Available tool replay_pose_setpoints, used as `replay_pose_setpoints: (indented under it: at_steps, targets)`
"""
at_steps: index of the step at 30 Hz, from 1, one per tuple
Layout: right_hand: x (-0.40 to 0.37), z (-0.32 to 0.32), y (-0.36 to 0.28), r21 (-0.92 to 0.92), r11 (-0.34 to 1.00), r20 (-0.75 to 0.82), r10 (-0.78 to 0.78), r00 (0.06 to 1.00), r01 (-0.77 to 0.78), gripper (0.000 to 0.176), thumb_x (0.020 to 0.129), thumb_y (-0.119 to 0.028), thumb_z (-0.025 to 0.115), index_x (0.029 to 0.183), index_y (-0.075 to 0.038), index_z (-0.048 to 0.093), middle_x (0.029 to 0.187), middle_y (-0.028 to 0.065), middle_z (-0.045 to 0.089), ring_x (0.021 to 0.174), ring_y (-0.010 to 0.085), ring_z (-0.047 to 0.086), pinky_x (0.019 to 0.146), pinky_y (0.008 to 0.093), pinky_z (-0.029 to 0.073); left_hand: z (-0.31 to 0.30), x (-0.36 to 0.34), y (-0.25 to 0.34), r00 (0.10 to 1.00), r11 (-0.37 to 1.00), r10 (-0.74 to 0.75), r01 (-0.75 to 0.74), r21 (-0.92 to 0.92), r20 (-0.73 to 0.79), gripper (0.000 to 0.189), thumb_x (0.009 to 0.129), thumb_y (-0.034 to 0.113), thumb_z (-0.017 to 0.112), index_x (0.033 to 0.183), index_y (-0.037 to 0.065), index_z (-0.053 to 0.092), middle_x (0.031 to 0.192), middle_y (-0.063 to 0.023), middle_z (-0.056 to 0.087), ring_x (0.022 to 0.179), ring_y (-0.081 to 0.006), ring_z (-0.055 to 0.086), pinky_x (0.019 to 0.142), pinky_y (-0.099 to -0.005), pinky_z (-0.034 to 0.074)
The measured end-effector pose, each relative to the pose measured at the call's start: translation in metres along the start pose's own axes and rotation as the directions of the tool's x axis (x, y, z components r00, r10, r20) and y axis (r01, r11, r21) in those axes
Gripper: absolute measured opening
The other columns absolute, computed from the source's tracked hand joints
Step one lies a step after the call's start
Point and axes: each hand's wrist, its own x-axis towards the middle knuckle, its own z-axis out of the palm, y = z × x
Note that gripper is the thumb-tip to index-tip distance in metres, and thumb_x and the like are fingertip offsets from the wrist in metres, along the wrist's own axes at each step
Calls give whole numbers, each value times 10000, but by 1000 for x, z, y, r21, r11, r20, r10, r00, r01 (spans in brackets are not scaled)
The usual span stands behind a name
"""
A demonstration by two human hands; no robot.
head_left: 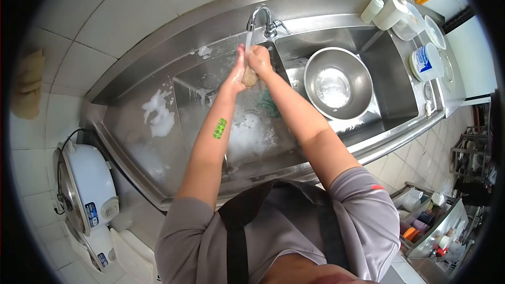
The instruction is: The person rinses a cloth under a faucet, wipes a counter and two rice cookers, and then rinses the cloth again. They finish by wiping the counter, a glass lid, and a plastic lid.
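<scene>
Water runs from the curved faucet (259, 17) over both hands. My left hand (236, 75) is turned palm inward with its fingers stretched out. Pressed toward it is my right hand (259, 60), its fingers curled closed. A tan, rough lump (250, 78), sponge-like in look, shows between the palms, below the right fingers; its exact kind is hard to make out. Beneath them lies the soapy left sink basin (202, 81). A dark green cloth or scouring pad (269, 104) sits in it, partly hidden by my right forearm.
A large metal bowl (338, 83) stands in the right basin. White foam (159, 113) spreads over the left drainboard. A squeeze bottle (372, 10), plastic containers (409, 23) and a white tub (426, 62) line the right ledge. A white appliance (92, 186) stands at lower left.
</scene>
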Motion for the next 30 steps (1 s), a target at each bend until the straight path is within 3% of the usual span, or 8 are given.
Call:
replay_pose_setpoints:
  at_steps: [4, 11, 13, 15, 17, 20, 28, 30]
  targets:
    - [14, 17, 55, 804, 565, 236, -15, 972, -187, 532, 865, -514, 320, 1072, -61, 507, 1045, 95, 541, 911, 183, 529, 803, 308, 411, 7, -21, 27, 999, 916, 23, -9, 401, -32, 457, 791, 388, 562, 1109, 69, 490, 947, -53, 587, 838, -170, 582, 709, -315, 479]
    - [-4, 36, 59, 915, -13, 403, 62, 913, -403, 413, 841, -447, 450, 965, -67, 554, 884, 75, 587, 822, 210, 570, 757, 344, 459, -15, -4, 14, 991, 954, -12, 51, 295, -134, 478, 790, 439, 521, 1113, 86, 499, 1047, -92, 570, 908, -245, 578, 750, -421, 476]
    - [1, 44, 57, 935, 275, 177, 182, 967, -222, 161, 764, -182, 601, 854, -53, 564, 760, 44, 583, 681, 179, 570, 644, 326, 484, -4, -20, 3, 930, 942, 40, 86, 323, -365, 604, 757, 576, 462, 1142, 111, 481, 1131, -106, 520, 1024, -279, 505, 828, -542, 388]
    - [-13, 42, 31, 692, 710, -81, 256, 963, -131, 138, 722, -59, 585, 860, -50, 583, 785, 63, 593, 743, 185, 574, 676, 301, 466, 1, -27, -6, 837, 931, -45, 233, 282, -546, 471, 823, 480, 423, 1009, 62, 535, 929, -72, 591, 834, -194, 587, 708, -327, 483]
    - [-42, 37, 5, 239, 971, -221, 33, 975, 21, 165, 709, -72, 571, 869, -36, 580, 836, 130, 601, 798, 262, 580, 717, 334, 446, -12, -15, -23, 999, 953, 8, 4, -303, 36, 587, 753, 595, 441, 1073, 107, 504, 1104, -126, 513, 1065, -265, 451, 892, -538, 320]
    - [-63, 50, 17, -51, 916, -216, -399, 891, 397, 142, 710, -66, 485, 820, -55, 573, 829, 164, 584, 845, 330, 551, 808, 373, 406, -35, 9, -43, 989, 865, 117, -57, -499, 90, 553, 767, 567, 441, 1056, 101, 509, 1081, -121, 524, 1042, -262, 469, 875, -515, 344]
    - [-62, 12, -16, -385, 819, 39, -446, 894, 425, 175, 799, -220, 487, 737, -58, 513, 713, 145, 587, 694, 335, 568, 605, 411, 441, -108, 84, -62, 895, 731, 327, -36, -682, 303, 464, 803, 493, 442, 1011, 86, 522, 1018, -109, 553, 981, -254, 517, 830, -454, 409]
    - [-44, 14, -13, -386, 840, -60, -437, 898, 383, 215, 791, -265, 481, 733, -77, 567, 696, 155, 588, 683, 344, 572, 617, 439, 440, -66, 58, -51, 973, 865, 232, -212, -455, -11, 442, 818, 469, 428, 1006, 81, 526, 991, -100, 562, 932, -241, 536, 792, -417, 428]
